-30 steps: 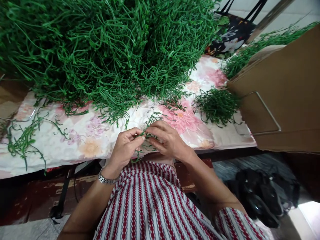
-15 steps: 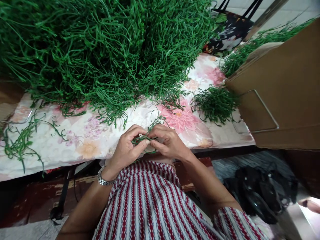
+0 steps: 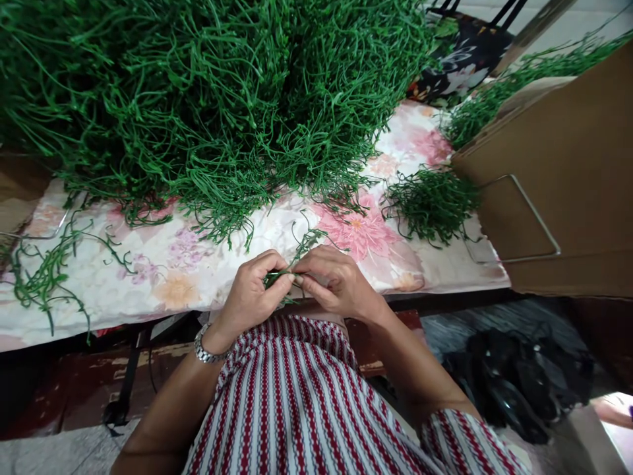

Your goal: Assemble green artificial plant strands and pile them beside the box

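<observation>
- Fingertips of both hands stand closer together than one second ago; the stem ends below them show less than they did, and the main heap and loose stems lie as before.
- Left hand: grip narrow, thumb and forefinger pinched on a slim cluster of green stems; the other fingers are curled in.
- Right hand: grip narrow, thumb and fingertips on the same cluster, meeting the left fingertips.
- Position of the cluster: between the two hands, at the near edge of the worktop, just ahead of the person's waist. Thin tips fan out above the fingers; the part inside the grip is largely hidden.
- Worktop covering: cloth printed with pink, lilac and orange flowers.
- Large heap of similar green stems: across the far side of the worktop, beyond the hands.
- Small bundle: right of the hands, beside a cardboard panel with a bent metal wire against it.
- Loose stems: spread at the left near edge, well apart from the hands.
- Dark floral bag: at the far right, next to the heap.
- Metal-link wristband: on the left wrist.
- Striped garment: worn by the person.
- Black objects: lower right, beneath worktop level; exact nature cannot be told.
</observation>
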Demonstrator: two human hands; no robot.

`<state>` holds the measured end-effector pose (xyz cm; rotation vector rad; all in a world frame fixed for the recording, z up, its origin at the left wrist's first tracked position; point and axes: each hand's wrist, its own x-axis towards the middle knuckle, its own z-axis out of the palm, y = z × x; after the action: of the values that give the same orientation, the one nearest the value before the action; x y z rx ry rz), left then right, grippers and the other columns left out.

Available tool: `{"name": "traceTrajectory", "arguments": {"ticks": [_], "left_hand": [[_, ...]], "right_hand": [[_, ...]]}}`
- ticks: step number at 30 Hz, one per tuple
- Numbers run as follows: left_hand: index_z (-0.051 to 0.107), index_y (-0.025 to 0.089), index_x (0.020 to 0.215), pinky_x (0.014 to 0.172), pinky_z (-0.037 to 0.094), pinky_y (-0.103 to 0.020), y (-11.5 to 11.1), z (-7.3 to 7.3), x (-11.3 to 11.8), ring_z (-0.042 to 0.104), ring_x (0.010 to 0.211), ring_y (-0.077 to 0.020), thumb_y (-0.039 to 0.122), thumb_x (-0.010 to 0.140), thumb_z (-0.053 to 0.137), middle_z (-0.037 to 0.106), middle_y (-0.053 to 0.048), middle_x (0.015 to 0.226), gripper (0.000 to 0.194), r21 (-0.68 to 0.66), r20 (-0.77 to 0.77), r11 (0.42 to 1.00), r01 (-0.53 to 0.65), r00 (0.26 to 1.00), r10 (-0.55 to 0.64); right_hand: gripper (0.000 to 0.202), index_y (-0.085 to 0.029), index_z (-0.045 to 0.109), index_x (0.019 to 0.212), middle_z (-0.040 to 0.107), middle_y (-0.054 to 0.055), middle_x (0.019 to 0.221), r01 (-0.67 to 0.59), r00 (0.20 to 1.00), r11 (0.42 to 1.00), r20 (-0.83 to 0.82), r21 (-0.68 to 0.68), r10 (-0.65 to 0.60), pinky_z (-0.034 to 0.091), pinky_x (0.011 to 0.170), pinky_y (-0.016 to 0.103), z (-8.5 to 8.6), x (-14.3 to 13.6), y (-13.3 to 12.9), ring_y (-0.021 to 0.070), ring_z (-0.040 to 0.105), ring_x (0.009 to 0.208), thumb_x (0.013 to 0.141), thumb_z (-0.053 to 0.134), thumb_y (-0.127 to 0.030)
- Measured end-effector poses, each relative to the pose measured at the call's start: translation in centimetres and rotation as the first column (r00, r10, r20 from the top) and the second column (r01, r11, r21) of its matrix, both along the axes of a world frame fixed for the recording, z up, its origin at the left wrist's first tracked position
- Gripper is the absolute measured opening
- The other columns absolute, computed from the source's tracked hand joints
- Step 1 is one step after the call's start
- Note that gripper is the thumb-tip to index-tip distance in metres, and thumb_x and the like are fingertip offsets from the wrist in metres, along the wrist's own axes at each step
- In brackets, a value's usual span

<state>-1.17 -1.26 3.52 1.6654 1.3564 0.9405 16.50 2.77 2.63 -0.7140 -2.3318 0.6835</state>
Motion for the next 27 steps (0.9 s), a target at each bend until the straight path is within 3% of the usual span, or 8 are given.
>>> {"name": "traceTrajectory", "arguments": {"ticks": [4,8,12,14,16,20,23,27], "left_hand": [[0.049,0.017,0.068,0.061,0.034,-0.021,0.1,0.0,0.2,0.042,0.063,-0.0112,0.018,0.078,0.048,0.044,0.003,0.065,0.009,-0.118,0.023,0.993,0.022,1.000,-0.019],[0.050,0.016,0.068,0.062,0.034,-0.021,0.3,0.0,0.3,0.042,0.064,-0.0102,0.014,0.075,0.048,0.045,0.003,0.065,0.008,-0.123,0.056,0.992,0.005,0.998,0.002],[0.052,0.016,0.063,0.053,0.033,-0.020,0.2,0.0,0.2,0.040,0.055,-0.0078,0.014,0.073,0.052,0.043,0.004,0.058,0.010,-0.246,0.251,0.965,0.088,0.968,-0.024],[0.053,0.015,0.061,0.047,0.031,-0.019,0.0,-0.2,0.4,0.039,0.050,-0.0066,0.016,0.071,0.056,0.045,0.004,0.058,0.010,-0.310,0.444,0.945,0.108,0.895,0.044],[0.053,0.016,0.061,0.043,0.031,-0.018,-0.2,-0.3,1.0,0.040,0.048,-0.0064,0.018,0.067,0.060,0.046,0.004,0.057,0.009,-0.381,0.607,0.922,0.062,0.769,0.199],[0.049,0.018,0.061,0.037,0.033,-0.017,-0.3,-0.1,2.7,0.040,0.044,-0.0064,0.019,0.058,0.062,0.045,0.005,0.054,0.013,-0.562,0.700,0.827,-0.017,0.523,0.486],[0.049,0.018,0.063,0.037,0.038,-0.017,-0.2,0.0,3.4,0.041,0.042,-0.0060,0.018,0.054,0.061,0.045,0.007,0.051,0.015,-0.614,0.700,0.789,-0.017,0.451,0.554],[0.046,0.019,0.065,0.036,0.039,-0.017,0.0,0.1,3.7,0.040,0.041,-0.0055,0.019,0.053,0.058,0.045,0.007,0.051,0.017,-0.633,0.687,0.773,-0.038,0.433,0.584]], "right_hand": [[0.015,-0.015,0.059,0.091,0.058,0.005,0.073,-0.013,0.998,0.994,0.066,0.112,0.005,0.039,0.068,0.029,0.0,0.1,-0.1,0.0157,0.050,0.070,0.089,0.045,-0.019],[0.018,-0.015,0.056,0.082,0.055,0.005,0.070,-0.003,0.981,0.983,0.190,0.185,-0.032,0.036,0.063,0.028,0.1,-0.1,-0.3,0.0155,0.046,0.066,0.090,0.041,-0.019],[0.024,-0.017,0.051,0.070,0.047,-0.001,0.059,-0.110,0.977,0.988,0.194,0.109,0.088,0.031,0.056,0.025,0.3,0.1,0.0,0.0121,0.040,0.055,0.090,0.039,-0.019],[0.027,-0.017,0.050,0.069,0.046,-0.002,0.058,-0.183,0.979,0.983,0.096,0.020,0.180,0.032,0.055,0.024,0.2,0.2,0.3,0.0107,0.041,0.054,0.092,0.038,-0.023],[0.028,-0.017,0.052,0.071,0.049,-0.001,0.060,-0.210,0.977,0.974,-0.054,-0.083,0.206,0.035,0.056,0.022,0.0,0.1,0.4,0.0097,0.045,0.056,0.093,0.038,-0.026],[0.027,-0.015,0.057,0.077,0.058,0.000,0.065,-0.200,0.940,0.928,-0.328,-0.314,0.091,0.040,0.053,0.018,-0.8,-0.6,0.1,0.0077,0.053,0.056,0.093,0.042,-0.030],[0.025,-0.015,0.059,0.078,0.060,0.000,0.065,-0.180,0.912,0.900,-0.409,-0.398,0.002,0.041,0.051,0.017,-1.4,-0.9,-0.5,0.0075,0.055,0.054,0.092,0.045,-0.031],[0.028,-0.015,0.059,0.076,0.061,0.002,0.067,-0.130,0.918,0.922,-0.396,-0.364,-0.027,0.043,0.052,0.019,-1.9,-0.9,-0.8,0.0092,0.056,0.055,0.091,0.045,-0.034]]}}
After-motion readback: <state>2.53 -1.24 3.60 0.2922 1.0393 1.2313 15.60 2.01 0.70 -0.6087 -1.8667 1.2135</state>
